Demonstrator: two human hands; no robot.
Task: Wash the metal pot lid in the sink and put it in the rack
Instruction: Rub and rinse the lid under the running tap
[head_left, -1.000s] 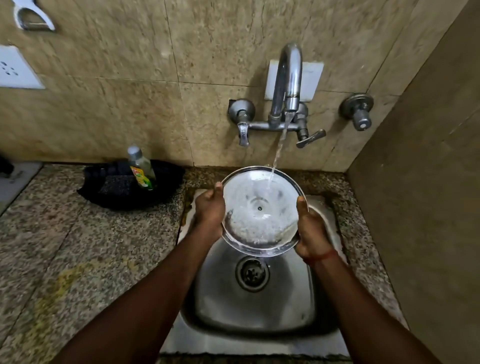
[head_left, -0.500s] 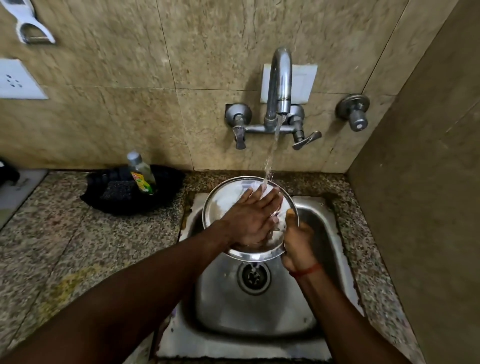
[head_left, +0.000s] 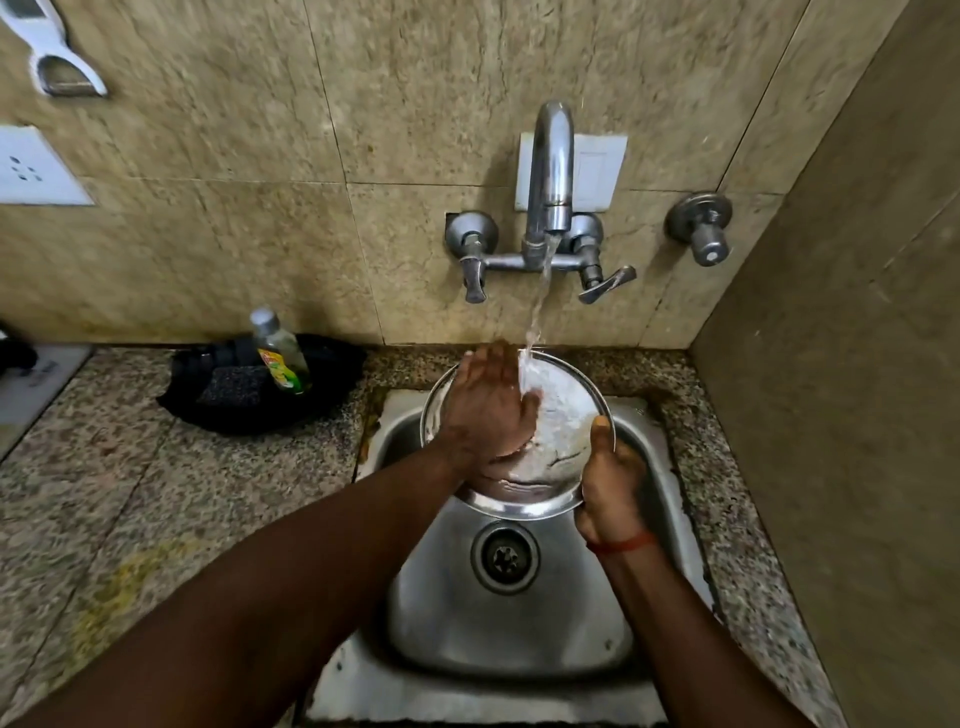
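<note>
No legible txt; label on soap bottle (head_left: 280, 353) too blurred to read.

The pot lid (head_left: 563, 431) is shiny silver metal, as are the sink (head_left: 519, 623) beneath it and the tap (head_left: 550, 171) above. Around the sink the countertop (head_left: 130, 493) is speckled granite — grey, black and tan, with a yellowish stain. Left of the sink, a clear bottle (head_left: 280, 353) with a yellow-green label stands in a black tray (head_left: 332, 384). The wall tiles (head_left: 260, 156) are mottled beige. The right wrist wears a red thread band (head_left: 623, 543).
</note>
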